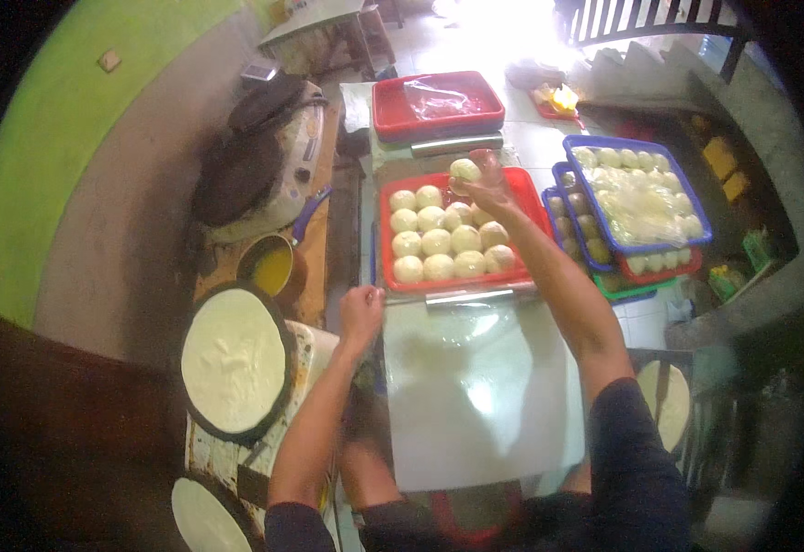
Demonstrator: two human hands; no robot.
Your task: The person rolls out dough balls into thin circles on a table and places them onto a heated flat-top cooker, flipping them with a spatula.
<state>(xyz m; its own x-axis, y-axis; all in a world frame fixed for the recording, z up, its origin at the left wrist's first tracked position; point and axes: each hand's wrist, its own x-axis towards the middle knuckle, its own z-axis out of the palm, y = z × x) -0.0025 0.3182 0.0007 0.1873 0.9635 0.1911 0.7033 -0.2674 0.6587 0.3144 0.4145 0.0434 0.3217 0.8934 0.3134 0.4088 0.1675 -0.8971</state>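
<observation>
My right hand (490, 185) grips a pale, round dough ball (465, 169) above the far part of a red plastic tray (538, 207). Rows of similar dough balls (436, 241) sit in that tray, coated with a shine. Close to the tray's near left corner is my left hand (362, 312), its fingers curled; whether anything is between them cannot be made out. Between my arms lies a glossy white work board (443, 414). A metal bar (469, 297) rests along the board's far edge, against the tray.
At left, a flat dough sheet (234, 359) covers a round dark griddle (191, 410). Beyond it stand a saucepan (240, 265) of yellow liquid and a stove (274, 165). Stacked trays of dough balls (707, 231) stand at right. Behind is another red tray (381, 114) with plastic film.
</observation>
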